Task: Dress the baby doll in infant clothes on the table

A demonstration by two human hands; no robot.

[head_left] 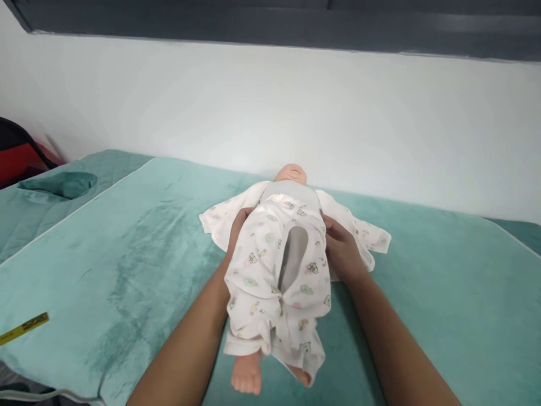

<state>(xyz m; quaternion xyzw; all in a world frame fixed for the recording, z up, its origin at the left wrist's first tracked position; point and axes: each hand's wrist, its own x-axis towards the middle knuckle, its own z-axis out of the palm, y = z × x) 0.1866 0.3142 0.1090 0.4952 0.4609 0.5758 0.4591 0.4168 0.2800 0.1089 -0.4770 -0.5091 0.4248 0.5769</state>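
Note:
A baby doll (pixel 291 173) lies on its back on a teal blanket (pixel 127 242), head towards the wall. It wears white printed trousers (pixel 270 270) with a grey body showing through the open crotch, and a white printed top (pixel 363 231) lies spread under it. My left hand (pixel 235 231) grips the trousers' waistband at the doll's left side. My right hand (pixel 340 248) grips the waistband on the other side. One bare foot (pixel 247 375) sticks out of a trouser leg.
A white wall rises just behind the doll. A dark teal cushion (pixel 59 183) lies at the far left, with a red and black object (pixel 17 158) beyond it. A yellow tape strip (pixel 23 328) lies near the blanket's front left edge.

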